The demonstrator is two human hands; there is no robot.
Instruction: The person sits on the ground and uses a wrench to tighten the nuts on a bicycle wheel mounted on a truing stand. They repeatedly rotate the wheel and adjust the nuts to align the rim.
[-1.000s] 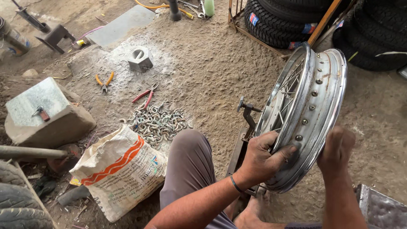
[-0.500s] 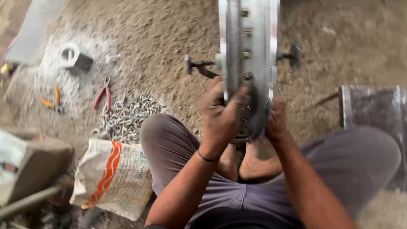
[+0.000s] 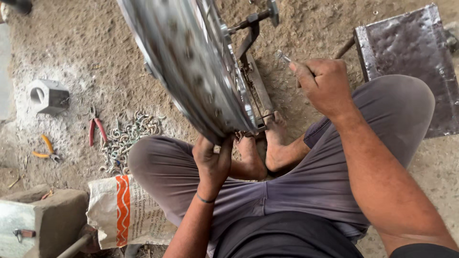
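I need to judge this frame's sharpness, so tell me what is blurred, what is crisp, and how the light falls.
Head view: the wheel rim is smeared by motion blur, its spokes unreadable; the left hand gripping its lower edge and the right hand with a small metal tool are sharp, as are the red pliers on the dirt; light is soft and even, with faint shadows and no harsh glare.

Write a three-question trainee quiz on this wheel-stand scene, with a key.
1. True or false: the left hand grips the bottom of the wheel rim.
2. What does the right hand hold? A) red pliers B) a small metal tool C) a sack
3. Fill in: the red pliers lie on the ground beside a pile of ____.

Key
1. True.
2. B: a small metal tool sticks out of the fist, near the stand.
3. Metal hooks; the yellow pliers lie farther left.
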